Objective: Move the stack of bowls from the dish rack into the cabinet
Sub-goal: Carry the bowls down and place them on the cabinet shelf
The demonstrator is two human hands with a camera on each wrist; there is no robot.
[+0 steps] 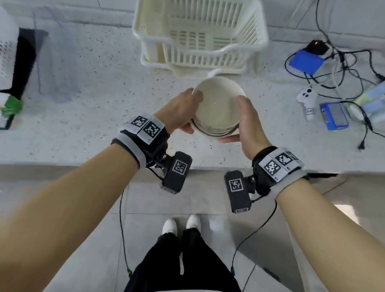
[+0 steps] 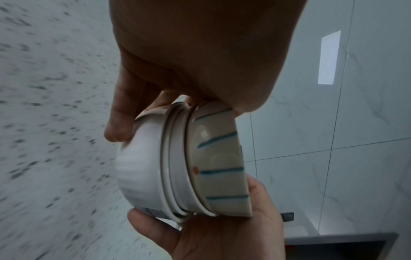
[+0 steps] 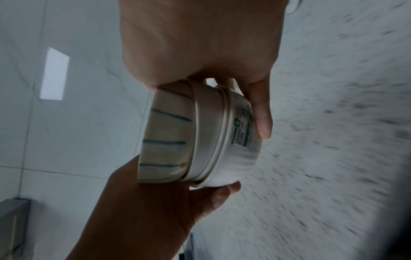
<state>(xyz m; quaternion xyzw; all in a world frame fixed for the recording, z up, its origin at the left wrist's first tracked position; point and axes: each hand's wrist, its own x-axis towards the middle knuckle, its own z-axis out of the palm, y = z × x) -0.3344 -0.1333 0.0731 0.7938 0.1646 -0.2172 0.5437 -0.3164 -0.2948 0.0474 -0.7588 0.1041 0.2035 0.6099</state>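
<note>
The stack of bowls (image 1: 216, 109) hangs in the air above the speckled countertop (image 1: 95, 90), just in front of the cream dish rack (image 1: 199, 31) and clear of it. In the wrist views the stack shows at least three nested bowls: one cream bowl with blue stripes and an orange dot on top, one plain-rimmed bowl in the middle, and one white bowl with a printed label at the bottom; the exact count is hard to tell from the rims.

One dish rack stands on the counter against the wall, with nothing visible inside it.

Two hands clamp the stack between them. The left hand (image 1: 177, 113) curls round its left side, thumb over the top rim and fingers (image 2: 121, 112) under the base. The right hand (image 1: 248, 124) mirrors it on the right, thumb on the rim, fingers (image 3: 262, 112) wrapped beneath.

To the right lie one white controller (image 1: 307, 101), two blue boxes and a tangle of cables.
</note>
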